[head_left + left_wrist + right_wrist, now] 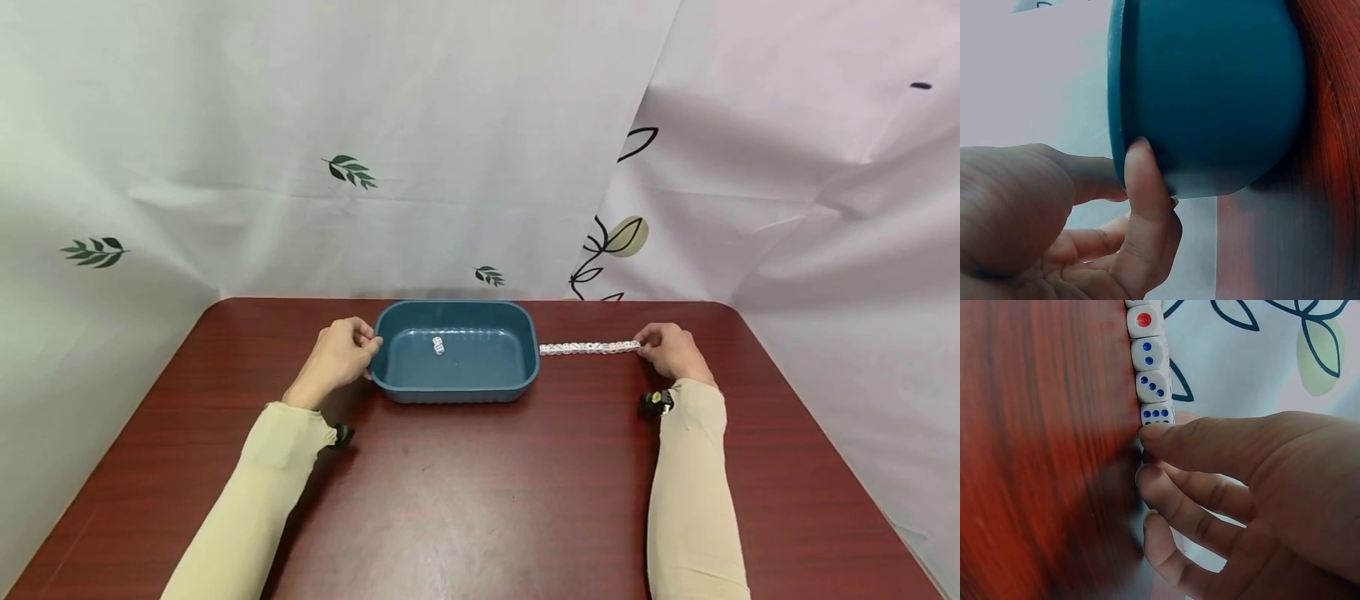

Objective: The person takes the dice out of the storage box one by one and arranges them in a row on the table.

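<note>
A row of white dice (589,347) lies in a straight line on the dark red wooden table (480,500), running from just beside the right wall of a teal tub (455,388) out to the right hand (672,351). The right hand's fingertips (1157,432) close on the near end of the row — in the right wrist view the forefinger lies over the last die, hiding most of it, while the other fingers curl underneath against the tabletop. Next to that finger the dice show faces with blue pips, and further along one shows a single red pip (1144,320).

One more die (438,345) sits alone on the floor of the tub, near its middle and well apart from the row. The tub stands on the table between the two hands, toward the back edge.

The left hand (339,353) grips the tub's left end: the left wrist view shows the thumb pressed flat against the outer wall just under the rim (1117,94), with a finger reaching toward the rim from the other side and the rest loosely curled.

Both forearms wear pale beige sleeves — a small black device is strapped at each wrist (656,403). Behind the table hang white curtains printed with green leaf sprigs (350,170) and a dark-lined leaf drawing (617,242).
</note>
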`<action>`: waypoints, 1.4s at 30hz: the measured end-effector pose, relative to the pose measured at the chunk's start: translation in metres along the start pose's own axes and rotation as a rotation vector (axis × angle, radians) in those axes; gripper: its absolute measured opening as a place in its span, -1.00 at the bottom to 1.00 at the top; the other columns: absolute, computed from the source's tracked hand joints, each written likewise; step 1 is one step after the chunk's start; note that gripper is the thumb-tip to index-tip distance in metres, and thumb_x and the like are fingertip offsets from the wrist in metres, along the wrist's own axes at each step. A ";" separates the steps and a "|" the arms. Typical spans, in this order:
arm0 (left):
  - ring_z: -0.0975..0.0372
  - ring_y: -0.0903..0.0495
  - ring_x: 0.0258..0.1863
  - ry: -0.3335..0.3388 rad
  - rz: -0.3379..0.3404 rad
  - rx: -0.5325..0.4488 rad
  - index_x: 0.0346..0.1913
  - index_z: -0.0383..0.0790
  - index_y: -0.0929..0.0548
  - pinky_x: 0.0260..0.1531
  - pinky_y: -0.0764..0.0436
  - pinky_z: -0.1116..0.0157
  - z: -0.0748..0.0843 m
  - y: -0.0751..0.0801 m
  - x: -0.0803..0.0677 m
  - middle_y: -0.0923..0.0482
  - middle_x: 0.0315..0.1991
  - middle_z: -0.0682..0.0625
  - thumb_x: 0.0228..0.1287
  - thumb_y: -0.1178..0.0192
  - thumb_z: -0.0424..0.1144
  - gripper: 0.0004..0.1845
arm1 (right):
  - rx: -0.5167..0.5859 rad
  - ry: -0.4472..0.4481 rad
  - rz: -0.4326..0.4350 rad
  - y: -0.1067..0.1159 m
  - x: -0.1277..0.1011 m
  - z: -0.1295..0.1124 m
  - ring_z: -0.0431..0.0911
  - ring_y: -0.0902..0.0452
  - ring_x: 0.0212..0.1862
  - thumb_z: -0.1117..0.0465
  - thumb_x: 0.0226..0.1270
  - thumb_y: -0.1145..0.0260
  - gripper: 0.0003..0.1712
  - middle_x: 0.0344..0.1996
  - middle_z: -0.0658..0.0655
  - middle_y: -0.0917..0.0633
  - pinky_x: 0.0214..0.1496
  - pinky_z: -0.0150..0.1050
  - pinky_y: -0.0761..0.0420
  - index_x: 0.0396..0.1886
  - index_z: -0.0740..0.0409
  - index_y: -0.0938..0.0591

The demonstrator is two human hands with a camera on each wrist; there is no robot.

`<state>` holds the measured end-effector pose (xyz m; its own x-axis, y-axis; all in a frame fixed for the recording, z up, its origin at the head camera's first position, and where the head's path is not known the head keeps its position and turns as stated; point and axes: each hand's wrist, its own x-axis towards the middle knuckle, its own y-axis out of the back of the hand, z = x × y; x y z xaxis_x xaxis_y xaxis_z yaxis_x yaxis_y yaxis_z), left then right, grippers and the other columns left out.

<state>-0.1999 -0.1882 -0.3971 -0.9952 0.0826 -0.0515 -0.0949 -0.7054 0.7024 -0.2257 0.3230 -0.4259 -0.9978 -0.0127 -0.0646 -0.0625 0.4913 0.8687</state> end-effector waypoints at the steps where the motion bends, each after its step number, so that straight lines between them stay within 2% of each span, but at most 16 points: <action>1: 0.06 -0.72 -0.55 0.001 0.000 -0.001 -0.04 -0.48 -0.54 -0.46 -0.70 0.31 0.000 0.000 0.000 -0.57 -0.31 -0.21 0.51 -0.14 -0.29 -0.76 | 0.000 0.003 -0.002 0.000 0.000 0.000 0.08 -0.59 -0.22 0.35 0.37 -0.31 -0.79 -0.27 0.30 -0.72 -0.21 -0.19 -0.50 -0.04 0.30 -0.70; 11: 0.09 -0.70 -0.57 -0.015 -0.002 -0.013 -0.07 -0.48 -0.55 -0.48 -0.71 0.30 0.000 0.001 0.000 -0.57 -0.33 -0.20 0.50 -0.13 -0.30 -0.78 | -0.003 0.019 -0.004 0.005 -0.004 -0.002 0.06 -0.61 -0.22 0.37 0.31 -0.30 -0.70 -0.30 0.26 -0.72 -0.17 -0.17 -0.51 0.03 0.30 -0.67; 16: 0.06 -0.70 -0.58 -0.023 0.009 -0.019 -0.07 -0.49 -0.55 -0.49 -0.71 0.29 0.001 0.000 0.001 -0.56 -0.34 -0.20 0.50 -0.13 -0.31 -0.78 | 0.020 0.020 0.000 0.012 -0.006 -0.010 0.00 -0.52 -0.26 0.38 0.30 -0.25 -0.67 -0.37 0.16 -0.67 -0.17 -0.18 -0.44 0.05 0.26 -0.66; 20: 0.03 -0.70 -0.57 -0.020 0.008 -0.022 -0.07 -0.49 -0.55 -0.49 -0.72 0.30 0.001 -0.002 0.002 -0.56 -0.33 -0.20 0.49 -0.15 -0.31 -0.78 | 0.029 0.015 -0.009 0.017 -0.008 -0.017 -0.03 -0.47 -0.27 0.35 0.33 -0.21 -0.65 -0.34 0.13 -0.66 -0.17 -0.19 -0.40 0.09 0.22 -0.66; 29: 0.00 -0.71 -0.55 -0.015 0.011 -0.026 -0.07 -0.49 -0.54 -0.49 -0.71 0.29 0.000 -0.001 0.002 -0.56 -0.33 -0.20 0.49 -0.15 -0.31 -0.78 | 0.070 0.139 0.006 0.017 -0.006 -0.043 0.00 -0.70 -0.10 0.28 0.40 -0.30 -0.68 -0.27 0.17 -0.76 -0.09 -0.21 -0.49 0.10 0.26 -0.65; 37: 0.03 -0.70 -0.55 -0.013 0.012 -0.021 -0.08 -0.48 -0.55 -0.50 -0.72 0.29 -0.002 -0.002 0.000 -0.56 -0.35 -0.18 0.49 -0.15 -0.31 -0.79 | 0.118 0.203 0.035 0.009 -0.003 -0.072 -0.10 -0.60 -0.26 0.18 0.40 -0.37 -0.71 -0.32 0.14 -0.71 -0.17 -0.28 -0.54 0.05 0.17 -0.69; 42: 0.10 -0.68 -0.58 -0.020 0.012 -0.016 -0.08 -0.48 -0.55 -0.49 -0.72 0.29 -0.001 0.000 0.000 -0.56 -0.35 -0.19 0.49 -0.15 -0.31 -0.79 | 0.134 0.247 0.031 0.004 -0.001 -0.090 -0.07 -0.59 -0.28 0.20 0.40 -0.36 -0.74 -0.34 0.13 -0.69 -0.21 -0.27 -0.56 0.02 0.18 -0.69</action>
<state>-0.1995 -0.1888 -0.3980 -0.9957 0.0877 -0.0291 -0.0834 -0.7173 0.6918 -0.2269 0.2470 -0.3784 -0.9751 -0.1995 0.0964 -0.0452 0.6051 0.7949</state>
